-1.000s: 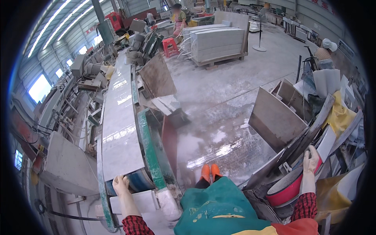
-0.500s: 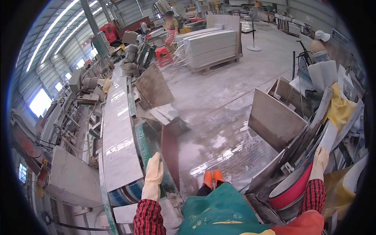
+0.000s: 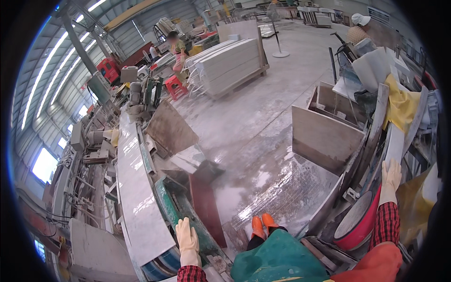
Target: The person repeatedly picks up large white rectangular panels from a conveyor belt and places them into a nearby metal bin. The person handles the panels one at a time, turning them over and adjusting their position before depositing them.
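Note:
My left hand (image 3: 188, 242), in a pale rubber glove, is beside the near end of a wet, light-coloured slab (image 3: 145, 207). Its fingers are stretched out and slightly apart, with nothing visible in them. A green metal rail (image 3: 170, 199) runs just beyond the fingertips; whether they touch it I cannot tell. On the far right, my gloved right hand (image 3: 391, 177) lies with straight fingers on the near part of a long pale strip (image 3: 395, 144). Below that hand stands a round, drum-like thing with a red rim (image 3: 361, 235). Blue rollers (image 3: 162, 267) show under the slab's end.
Brown boards (image 3: 324, 136) lean at the right, near a yellow cloth (image 3: 403, 105). A reddish board (image 3: 206, 207) stands past the rail. Stacked white slabs (image 3: 228, 66) sit on a pallet ahead, beside a red stool (image 3: 175, 88) and a person (image 3: 178, 51). The floor (image 3: 268, 188) is wet.
The view has tilted and shifted, so the hall sits further left and higher. My left hand's fingers have spread a little. The right hand remains on the pale strip.

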Available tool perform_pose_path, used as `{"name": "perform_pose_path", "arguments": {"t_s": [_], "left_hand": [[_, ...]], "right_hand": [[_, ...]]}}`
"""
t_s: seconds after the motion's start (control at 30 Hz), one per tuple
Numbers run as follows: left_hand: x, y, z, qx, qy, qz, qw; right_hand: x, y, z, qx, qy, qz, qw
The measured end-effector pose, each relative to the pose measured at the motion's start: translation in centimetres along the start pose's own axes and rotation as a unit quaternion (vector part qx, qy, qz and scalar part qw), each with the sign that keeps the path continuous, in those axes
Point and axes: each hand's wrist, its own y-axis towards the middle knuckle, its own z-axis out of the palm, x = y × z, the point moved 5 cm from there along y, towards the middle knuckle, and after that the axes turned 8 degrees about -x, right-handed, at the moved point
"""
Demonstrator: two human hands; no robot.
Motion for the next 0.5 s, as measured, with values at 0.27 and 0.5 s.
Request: {"name": "perform_pose_path", "arguments": {"t_s": [0.27,0.5], "left_hand": [[-0.4,0.4,0.1,-0.002,0.0,0.003,1.0],[0.0,0.3,0.1,-0.018,-0.021,0.025,0.999]], "right_hand": [[-0.3,-1.0,0.2,-0.093,0.014,-0.041,0.995],[0.1,-1.8,-0.3,-0.108,0.045,-0.074,0.99]]}}
